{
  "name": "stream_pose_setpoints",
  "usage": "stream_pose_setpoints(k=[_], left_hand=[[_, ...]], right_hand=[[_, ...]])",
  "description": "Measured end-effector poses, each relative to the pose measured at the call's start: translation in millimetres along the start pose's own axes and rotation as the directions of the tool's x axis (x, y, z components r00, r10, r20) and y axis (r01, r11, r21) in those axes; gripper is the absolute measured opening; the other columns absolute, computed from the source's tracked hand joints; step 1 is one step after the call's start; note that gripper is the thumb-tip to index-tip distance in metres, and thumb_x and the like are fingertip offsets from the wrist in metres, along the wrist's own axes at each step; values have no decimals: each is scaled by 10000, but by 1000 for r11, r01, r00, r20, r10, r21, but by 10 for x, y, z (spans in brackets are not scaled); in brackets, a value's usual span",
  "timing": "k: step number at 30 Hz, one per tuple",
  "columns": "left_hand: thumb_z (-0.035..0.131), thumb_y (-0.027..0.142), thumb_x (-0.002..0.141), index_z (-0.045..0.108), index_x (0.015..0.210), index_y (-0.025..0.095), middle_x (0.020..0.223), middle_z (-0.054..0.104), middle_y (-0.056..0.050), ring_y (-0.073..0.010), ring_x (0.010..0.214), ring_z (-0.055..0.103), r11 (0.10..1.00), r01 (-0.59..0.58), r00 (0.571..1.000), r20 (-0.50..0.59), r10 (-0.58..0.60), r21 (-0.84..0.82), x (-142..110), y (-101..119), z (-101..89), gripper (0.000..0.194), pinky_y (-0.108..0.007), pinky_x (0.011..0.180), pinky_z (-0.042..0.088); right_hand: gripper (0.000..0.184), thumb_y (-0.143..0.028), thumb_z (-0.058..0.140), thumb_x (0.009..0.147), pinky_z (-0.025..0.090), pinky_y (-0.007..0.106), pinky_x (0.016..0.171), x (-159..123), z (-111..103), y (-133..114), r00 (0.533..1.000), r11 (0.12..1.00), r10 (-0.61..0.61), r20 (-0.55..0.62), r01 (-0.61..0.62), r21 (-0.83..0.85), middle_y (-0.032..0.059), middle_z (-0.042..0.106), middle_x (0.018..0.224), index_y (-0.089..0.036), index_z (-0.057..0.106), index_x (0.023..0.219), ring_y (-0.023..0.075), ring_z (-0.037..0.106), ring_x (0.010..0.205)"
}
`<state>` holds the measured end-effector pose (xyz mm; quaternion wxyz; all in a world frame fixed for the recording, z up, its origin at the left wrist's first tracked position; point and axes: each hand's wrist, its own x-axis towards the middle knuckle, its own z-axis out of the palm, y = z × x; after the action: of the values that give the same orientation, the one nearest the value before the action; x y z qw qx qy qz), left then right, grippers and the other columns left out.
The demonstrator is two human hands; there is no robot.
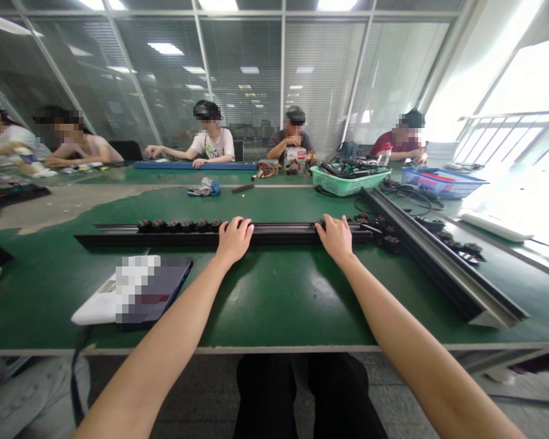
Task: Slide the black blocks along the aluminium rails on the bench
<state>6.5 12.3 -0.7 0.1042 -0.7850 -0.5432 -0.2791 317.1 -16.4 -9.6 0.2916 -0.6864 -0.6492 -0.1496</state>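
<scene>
My left hand (234, 239) and my right hand (333, 236) rest on a long black metal rail (224, 236) lying across the green workbench (283, 299). The fingers of both hands curl over the rail, which seems gripped. A row of several small dark fittings (178, 226) stands along the rail to the left of my left hand. More of these fittings (390, 235) cluster past my right hand, beside a second, grey-edged metal rail (443, 268) lying at an angle on the right.
A pixelated laptop (153, 289) lies left of my left forearm. A green basket of cables (350, 180) and a blue basket (443, 183) stand farther along the bench. Several seated people work beyond them, and a crumpled glove (204, 187) lies mid-bench.
</scene>
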Motion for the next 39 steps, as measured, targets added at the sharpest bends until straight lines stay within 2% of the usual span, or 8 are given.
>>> stream_pose_setpoints(k=[8,18,25,31,35,39], left_hand=[[326,344,1102,648,1374,198,1422,626,-150,-274,1371,551,1000,-19,1000,-4,19,5,15,-15,11,446,-478,1209,345],[322,373,1098,621,1423,174,1490,571,-180,-309,1403,529,1000,-17,1000,-14,18,20,12,-29,21,485,-491,1197,373],[370,353,1077,650,1384,161,1499,550,-224,-369,1425,494,987,128,986,-122,-116,93,-6,5,-45,458,-542,1188,361],[475,372,1034,691,1303,197,1509,543,-203,-432,1488,397,978,186,962,-219,-163,92,-43,15,-28,387,-653,1201,298],[494,449,1025,709,1258,180,1485,550,-227,-475,1450,416,968,240,948,-230,-218,71,-52,-17,-19,415,-686,1156,339],[493,480,1027,709,1241,152,1462,546,-245,-471,1396,455,965,254,950,-207,-236,64,-45,-32,-36,447,-648,1129,390]], right_hand=[[286,-338,463,1075,315,459,1215,17,36,17,1000,999,-23,-1,23,-30,128,771,945,-154,682,1090,253,709,966],[297,-316,441,1061,322,465,1210,18,28,37,1000,999,18,-22,-19,-34,133,769,936,-157,691,1063,255,709,954],[325,-323,452,1044,319,458,1208,15,-9,40,998,994,64,-4,-64,-84,164,771,934,-127,711,1054,269,721,955],[317,-318,458,1028,326,479,1201,14,1,40,997,994,78,-17,-79,-72,171,776,936,-130,712,1040,279,727,949],[294,-308,457,1026,342,477,1195,9,25,56,996,995,65,-55,-68,-66,144,772,902,-155,706,1003,267,726,919],[298,-291,445,1027,344,463,1195,8,43,81,996,994,78,-48,-82,-76,163,771,916,-144,703,1002,267,724,925]])
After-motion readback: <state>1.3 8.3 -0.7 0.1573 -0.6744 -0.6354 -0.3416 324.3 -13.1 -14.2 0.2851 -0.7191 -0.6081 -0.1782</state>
